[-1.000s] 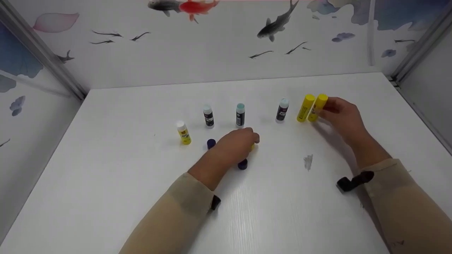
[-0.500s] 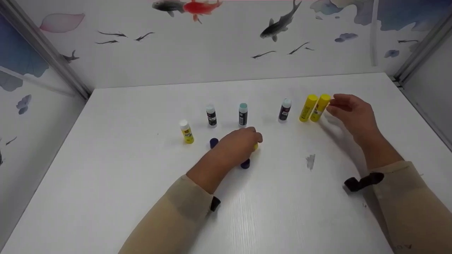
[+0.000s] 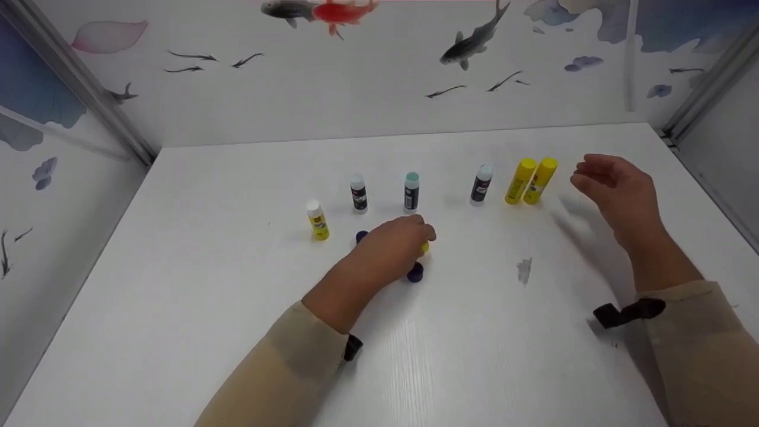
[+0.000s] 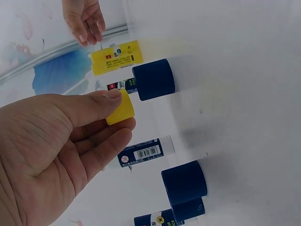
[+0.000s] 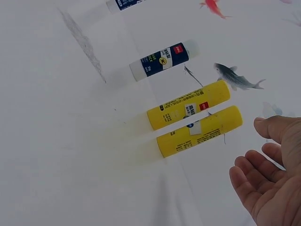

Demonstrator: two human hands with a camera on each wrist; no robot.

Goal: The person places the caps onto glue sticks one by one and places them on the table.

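Thumb and fingers of my left hand (image 3: pixel 391 249) pinch a small yellow cap (image 4: pixel 121 109), low over the middle of the table. Close by stand dark blue caps (image 4: pixel 154 80) (image 4: pixel 185 181), partly covered by that hand in the head view. My right hand (image 3: pixel 619 198) is held in the air with loosely bent fingers and nothing in them. To its left, two capped yellow glue sticks (image 5: pixel 189 105) (image 5: pixel 199 131) stand upright side by side, apart from the fingertips.
Uncapped dark blue glue sticks (image 3: pixel 359 194) (image 3: pixel 411 193) (image 3: pixel 482 185) stand in a row behind the left hand. A yellow glue stick (image 3: pixel 318 220) with a white top is at the left. A grey smudge (image 3: pixel 524 270) marks the white table (image 3: pixel 178 332); printed walls enclose it.
My right hand has let go of the rightmost yellow glue stick and drawn away to the right. The left hand stays in about the same place, still pinching the yellow cap.
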